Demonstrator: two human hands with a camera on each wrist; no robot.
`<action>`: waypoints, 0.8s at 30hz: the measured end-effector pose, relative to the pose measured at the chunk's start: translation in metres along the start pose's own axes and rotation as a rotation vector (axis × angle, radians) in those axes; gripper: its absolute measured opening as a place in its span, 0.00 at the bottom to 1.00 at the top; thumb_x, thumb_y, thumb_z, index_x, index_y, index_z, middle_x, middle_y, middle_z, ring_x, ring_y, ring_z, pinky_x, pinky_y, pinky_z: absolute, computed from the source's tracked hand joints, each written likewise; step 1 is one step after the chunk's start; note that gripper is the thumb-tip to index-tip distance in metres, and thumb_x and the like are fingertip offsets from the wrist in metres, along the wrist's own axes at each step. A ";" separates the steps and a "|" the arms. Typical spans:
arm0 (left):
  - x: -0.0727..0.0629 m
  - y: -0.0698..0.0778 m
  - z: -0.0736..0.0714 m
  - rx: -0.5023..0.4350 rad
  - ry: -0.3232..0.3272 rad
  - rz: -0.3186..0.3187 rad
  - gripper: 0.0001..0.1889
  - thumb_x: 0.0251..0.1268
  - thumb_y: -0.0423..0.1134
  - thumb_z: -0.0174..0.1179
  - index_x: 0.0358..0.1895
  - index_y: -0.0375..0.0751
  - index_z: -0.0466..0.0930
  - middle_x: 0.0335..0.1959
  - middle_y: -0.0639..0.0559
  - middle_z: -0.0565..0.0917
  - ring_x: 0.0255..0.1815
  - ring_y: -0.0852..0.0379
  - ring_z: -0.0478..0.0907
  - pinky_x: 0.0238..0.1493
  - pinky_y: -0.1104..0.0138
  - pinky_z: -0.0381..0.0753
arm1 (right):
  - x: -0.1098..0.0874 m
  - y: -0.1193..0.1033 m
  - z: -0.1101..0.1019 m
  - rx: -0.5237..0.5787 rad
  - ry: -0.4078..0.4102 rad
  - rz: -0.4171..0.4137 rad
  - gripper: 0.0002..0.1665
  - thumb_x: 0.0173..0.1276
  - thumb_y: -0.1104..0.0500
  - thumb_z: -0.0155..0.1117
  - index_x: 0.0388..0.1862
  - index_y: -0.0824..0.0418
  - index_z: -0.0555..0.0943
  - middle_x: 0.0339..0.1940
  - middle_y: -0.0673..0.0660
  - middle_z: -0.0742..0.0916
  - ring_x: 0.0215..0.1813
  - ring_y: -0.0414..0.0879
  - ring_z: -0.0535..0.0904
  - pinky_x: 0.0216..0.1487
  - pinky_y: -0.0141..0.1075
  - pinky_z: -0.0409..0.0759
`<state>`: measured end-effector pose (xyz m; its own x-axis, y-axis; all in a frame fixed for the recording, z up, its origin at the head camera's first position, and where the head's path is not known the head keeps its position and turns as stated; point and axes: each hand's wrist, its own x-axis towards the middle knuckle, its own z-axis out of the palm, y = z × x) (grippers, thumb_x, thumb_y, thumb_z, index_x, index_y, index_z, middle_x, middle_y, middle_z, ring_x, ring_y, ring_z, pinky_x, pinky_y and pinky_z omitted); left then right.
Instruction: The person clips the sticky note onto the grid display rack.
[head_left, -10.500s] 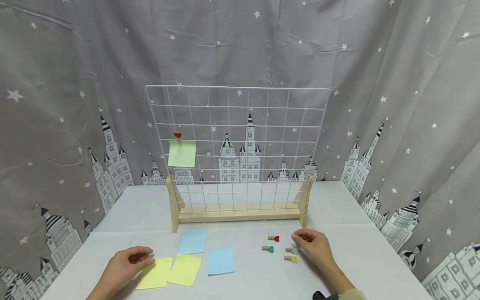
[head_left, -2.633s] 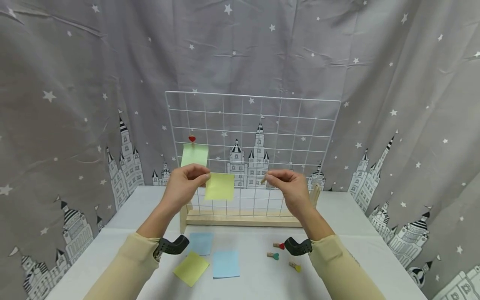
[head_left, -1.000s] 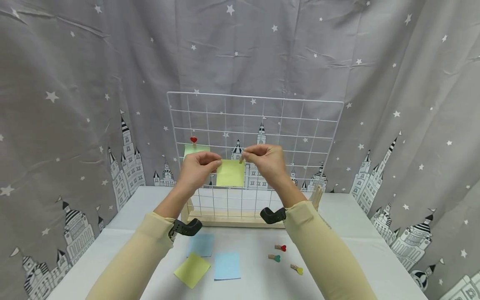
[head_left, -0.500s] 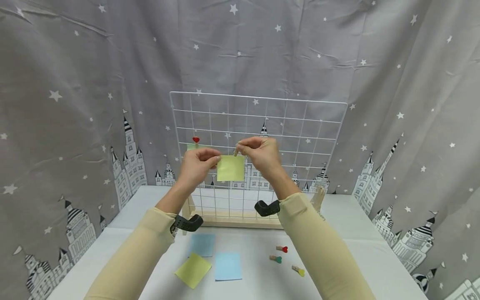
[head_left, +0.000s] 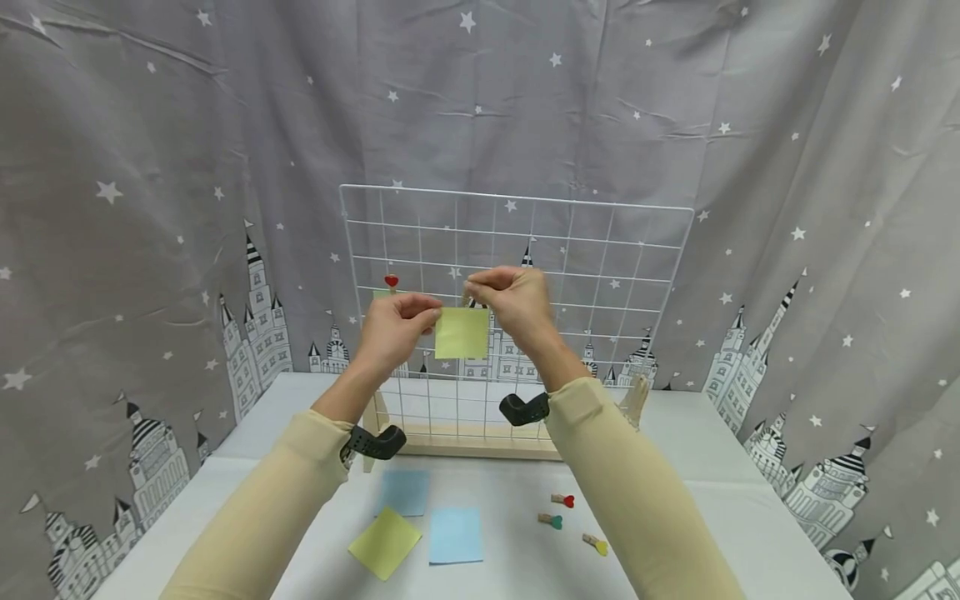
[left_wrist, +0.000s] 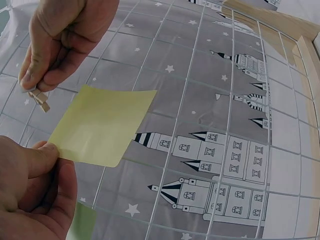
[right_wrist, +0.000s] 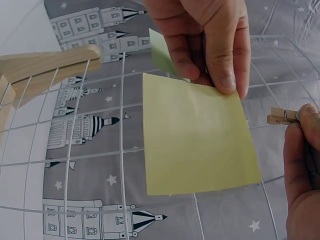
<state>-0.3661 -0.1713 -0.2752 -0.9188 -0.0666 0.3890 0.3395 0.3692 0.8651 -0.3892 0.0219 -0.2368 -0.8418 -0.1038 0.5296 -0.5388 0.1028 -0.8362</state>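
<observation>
My left hand (head_left: 397, 333) pinches a yellow sticky note (head_left: 461, 333) by its upper left edge and holds it up before a white wire grid (head_left: 585, 275). Just above the note's top edge, my right hand (head_left: 517, 304) pinches a small wooden clothespin (right_wrist: 282, 116) between thumb and finger. A gap separates clothespin and note in the right wrist view. Most of a green sticky note (left_wrist: 84, 222), hung on the grid by a clothespin with a red heart (head_left: 392, 281), is hidden behind my left hand in the head view.
On the white table lie another yellow note (head_left: 385, 543) and two blue notes (head_left: 456, 536). To their right are clothespins with red (head_left: 562, 500), green (head_left: 551, 521) and yellow (head_left: 596, 544) hearts. The grid stands in a wooden base (head_left: 472, 446), with a grey curtain behind.
One yellow note and one clothespin have left the table since the oldest frame. Over the last second both hands rose slightly with them, and the right hand shifted left along the note's top.
</observation>
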 end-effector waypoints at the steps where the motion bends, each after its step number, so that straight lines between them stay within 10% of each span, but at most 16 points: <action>1: 0.001 0.001 0.000 0.007 0.001 0.001 0.11 0.75 0.38 0.63 0.53 0.39 0.87 0.52 0.43 0.89 0.49 0.47 0.87 0.48 0.65 0.87 | 0.001 0.000 0.001 -0.002 0.002 0.002 0.06 0.62 0.66 0.77 0.38 0.64 0.91 0.38 0.59 0.93 0.41 0.44 0.89 0.48 0.35 0.86; 24: 0.011 0.008 0.005 0.030 0.022 -0.023 0.10 0.75 0.40 0.63 0.52 0.44 0.88 0.51 0.46 0.90 0.49 0.45 0.86 0.45 0.62 0.87 | 0.009 0.000 0.016 -0.155 0.080 -0.054 0.03 0.61 0.67 0.77 0.34 0.63 0.92 0.35 0.60 0.93 0.39 0.48 0.90 0.39 0.29 0.84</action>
<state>-0.3741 -0.1649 -0.2660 -0.9217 -0.0956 0.3759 0.3115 0.3948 0.8643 -0.3961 0.0049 -0.2341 -0.8084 -0.0348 0.5876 -0.5762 0.2509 -0.7778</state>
